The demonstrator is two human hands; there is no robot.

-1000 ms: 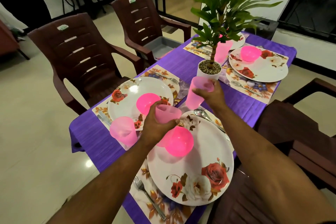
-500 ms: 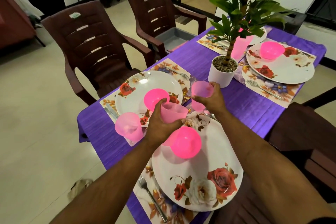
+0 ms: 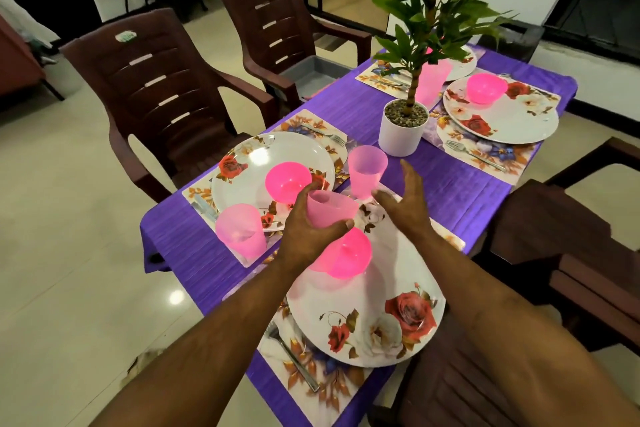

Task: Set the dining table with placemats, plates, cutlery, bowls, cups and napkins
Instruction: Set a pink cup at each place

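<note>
Cup [image 3: 330, 209] translucent pink, tapered — gripped by left hand [image 3: 308, 230].

The tablecloth [image 3: 450, 191] is purple. White plates [image 3: 367, 319] carry red and cream roses; bowls [image 3: 346, 255] are hot pink, cups [image 3: 367, 168] paler translucent pink. Placemats [image 3: 325, 381] show orange leaves and, seemingly, blue flowers. Chairs [image 3: 156, 87] are dark brown.

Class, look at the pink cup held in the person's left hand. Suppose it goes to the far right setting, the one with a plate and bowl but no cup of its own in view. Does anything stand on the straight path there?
Yes. From the left hand and its held cup, the straight line to the far right plate passes the standing cup and the white plant pot.
</note>
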